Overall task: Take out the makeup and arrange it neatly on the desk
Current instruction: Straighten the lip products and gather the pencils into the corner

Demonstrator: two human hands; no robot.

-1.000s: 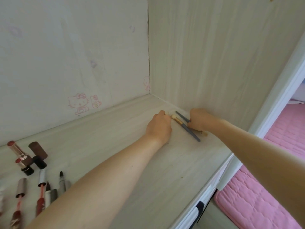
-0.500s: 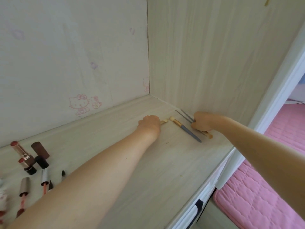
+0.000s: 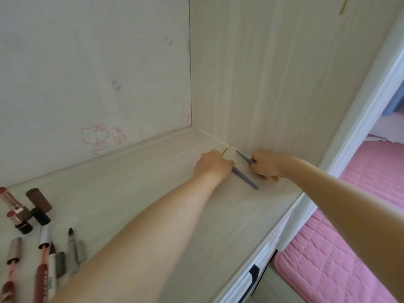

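Both hands work at the far right corner of the pale wood-grain desk [image 3: 135,193]. The left hand [image 3: 213,166] lies knuckles-up over a slim grey-handled makeup brush [image 3: 246,180] flat on the desktop – its gold, pale-tipped end [image 3: 290,149] pokes out beyond the fingers, whose grip is hidden, so I cannot tell how they lie. The right hand [image 3: 265,165], just beside it against the side panel, has its fingers curled around a second thin grey brush [image 3: 243,157], with what may be a gold ferrule [image 3: 274,178] showing beneath the wrist. Well apart at the near left lie the open lipsticks [image 3: 15,206], a brown cap [image 3: 39,199] and a row of lip glosses and liner pens [image 3: 50,261] – roughly side by side.
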